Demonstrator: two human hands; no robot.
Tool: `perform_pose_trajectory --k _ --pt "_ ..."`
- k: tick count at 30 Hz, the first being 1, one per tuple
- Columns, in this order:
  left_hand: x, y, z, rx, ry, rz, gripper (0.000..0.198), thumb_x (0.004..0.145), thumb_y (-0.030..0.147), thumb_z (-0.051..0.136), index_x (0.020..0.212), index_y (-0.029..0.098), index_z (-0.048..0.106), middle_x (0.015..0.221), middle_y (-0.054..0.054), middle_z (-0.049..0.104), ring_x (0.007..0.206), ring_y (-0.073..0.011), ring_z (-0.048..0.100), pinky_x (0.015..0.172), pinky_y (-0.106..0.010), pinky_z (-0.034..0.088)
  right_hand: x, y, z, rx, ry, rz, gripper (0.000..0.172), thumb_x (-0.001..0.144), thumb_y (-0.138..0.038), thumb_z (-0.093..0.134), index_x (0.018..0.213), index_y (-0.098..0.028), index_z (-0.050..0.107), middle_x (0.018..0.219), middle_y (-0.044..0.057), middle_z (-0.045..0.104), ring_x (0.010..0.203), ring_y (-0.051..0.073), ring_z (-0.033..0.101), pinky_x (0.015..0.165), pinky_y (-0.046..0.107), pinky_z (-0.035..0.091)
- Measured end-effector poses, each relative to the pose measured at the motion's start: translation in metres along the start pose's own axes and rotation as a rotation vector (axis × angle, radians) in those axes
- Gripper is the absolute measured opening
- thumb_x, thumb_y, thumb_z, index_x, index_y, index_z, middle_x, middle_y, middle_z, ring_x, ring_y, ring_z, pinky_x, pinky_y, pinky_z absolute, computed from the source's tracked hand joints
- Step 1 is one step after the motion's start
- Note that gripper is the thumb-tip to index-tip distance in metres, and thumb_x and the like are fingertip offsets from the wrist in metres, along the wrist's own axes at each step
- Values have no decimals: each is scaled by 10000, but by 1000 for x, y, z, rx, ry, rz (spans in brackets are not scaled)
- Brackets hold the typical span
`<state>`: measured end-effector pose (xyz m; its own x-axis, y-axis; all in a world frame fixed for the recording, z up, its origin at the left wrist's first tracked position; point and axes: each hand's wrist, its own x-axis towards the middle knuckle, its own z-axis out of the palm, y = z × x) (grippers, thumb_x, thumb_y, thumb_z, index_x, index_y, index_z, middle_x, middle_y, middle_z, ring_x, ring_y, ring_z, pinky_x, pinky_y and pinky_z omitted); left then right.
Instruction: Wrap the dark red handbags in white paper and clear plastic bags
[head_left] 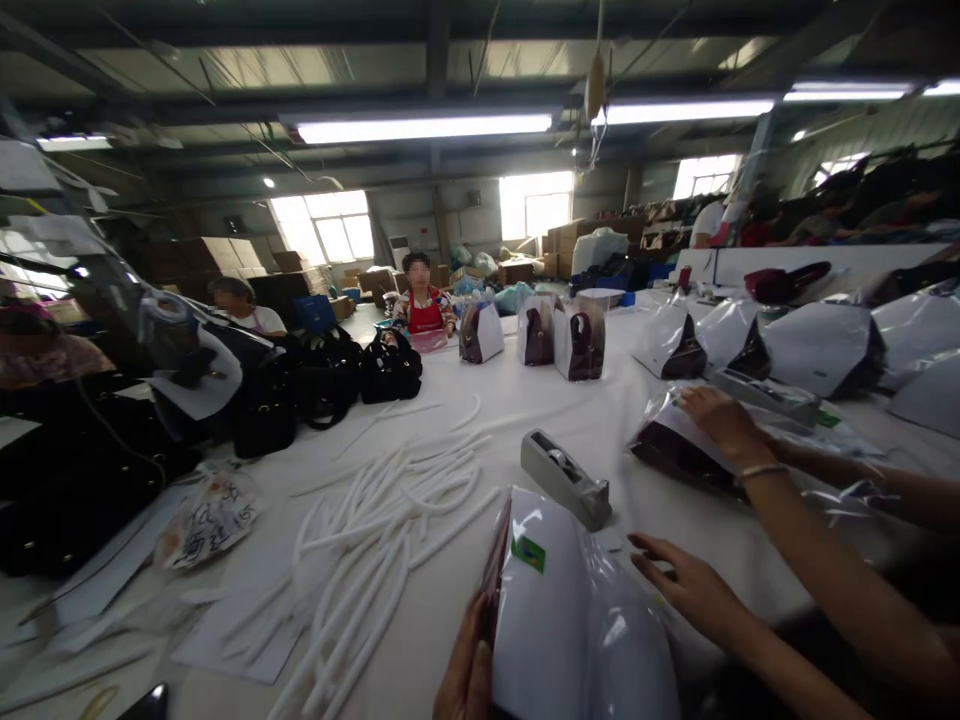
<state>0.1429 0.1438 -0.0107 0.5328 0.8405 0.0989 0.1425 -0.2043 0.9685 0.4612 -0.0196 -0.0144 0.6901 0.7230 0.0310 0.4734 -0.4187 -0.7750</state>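
Pack: bagged pack [570,610], white sheet under clear poly w/ a green sticker [529,553], lies on the counter [525,410] at our 6 o'clock, close to us.
L hand: left hand [466,668] sits at the pack's 8 o'clock, fingers curled on its left edge, gripping it.
R hand: right hand [686,590] is at the pack's 3 o'clock, fingers spread and flat, released, holding nothing. It rests by the loose poly, but we can't tell if it touches.
Tape: tape dispenser [564,478] stands just beyond the pack at 12 o'clock, apart from both hands.
Tubes: white foam tubes [382,540] lie loose at 10 o'clock, near the pack's left side.
Neighbour: a co-worker's hand [716,415] w/ a bracelet presses on another bagged bag [675,450] at 1 o'clock. It's not ours.
Far end: black handbags [322,385] at 10–11 o'clock, standing wrapped bags [570,340] at 12.
Grip tip: we judge the poly slippery, so the L hand should pinch sheet and film together, not film alone.
Smoothing tip: a flat R palm works better than fingertips and makes fewer creases.
Watch: keep the elbow clear of the dispenser and the neighbour's arm.
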Motion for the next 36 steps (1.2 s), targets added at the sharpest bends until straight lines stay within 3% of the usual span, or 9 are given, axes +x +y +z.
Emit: perform_pose_trajectory --k 4,10,14,18,22,25,29,33,36 --pt "-16 8 0 -49 71 3 654 934 578 483 1477 214 459 1555 -67 430 1469 -266 335 1223 -371 277 -4 -2 7 93 -151 68 681 858 -677 491 1350 -221 603 1185 83 725 1075 303 691 960 406 539" --pt "-20 24 7 -62 86 -90 616 906 530 588 1428 210 513 1508 -85 492 1441 -270 388 1193 -384 337 1 -14 18 150 -230 133 719 811 -703 530 1315 -201 637 1223 117 705 1195 363 619 1069 488 449" --pt "-6 25 -13 -183 117 -202 638 901 568 587 1445 248 490 1513 -73 489 1423 -289 414 1171 -405 370 4 -43 2 326 -328 114 680 863 -737 472 1280 -233 658 1290 91 674 1251 328 585 1091 456 446" --pt "20 19 -43 -264 367 -311 683 928 596 526 1505 258 387 1523 -92 467 1396 -293 450 1168 -436 371 10 -74 -14 808 -406 94 715 938 -729 353 1430 -232 504 1329 136 636 1195 291 628 997 441 530" --pt "37 15 -63 -109 472 -221 654 960 609 446 1462 190 454 1510 -122 474 1415 -276 423 1207 -425 307 14 -84 17 682 -306 -49 765 867 -644 606 1484 -236 411 1406 172 563 1202 291 615 996 476 535" --pt "35 29 -67 136 463 -3 626 986 607 358 1395 166 531 1503 -126 484 1447 -273 370 1236 -450 227 12 -89 55 589 -332 -199 828 849 -571 658 1540 -274 313 1471 161 498 1229 284 597 991 496 541" --pt "30 66 -59 365 307 236 565 990 537 406 1475 250 443 1546 -65 444 1465 -256 346 1239 -438 219 4 -99 90 532 -431 -307 573 888 -466 620 1404 -232 533 1395 131 574 1202 271 611 941 434 573" --pt "53 95 -56 497 353 103 840 843 548 648 1552 273 292 1477 -97 526 1343 -321 515 1047 -430 489 -4 -95 105 448 -478 -305 444 901 -388 578 1302 -205 629 1245 121 677 1014 245 689 866 378 578" --pt "80 102 -63 546 412 24 748 810 573 653 1465 263 467 1254 -91 700 1199 -340 633 947 -431 548 -11 -78 104 329 -451 -335 398 892 -320 559 1262 -218 664 1186 101 706 946 228 694 851 344 564"
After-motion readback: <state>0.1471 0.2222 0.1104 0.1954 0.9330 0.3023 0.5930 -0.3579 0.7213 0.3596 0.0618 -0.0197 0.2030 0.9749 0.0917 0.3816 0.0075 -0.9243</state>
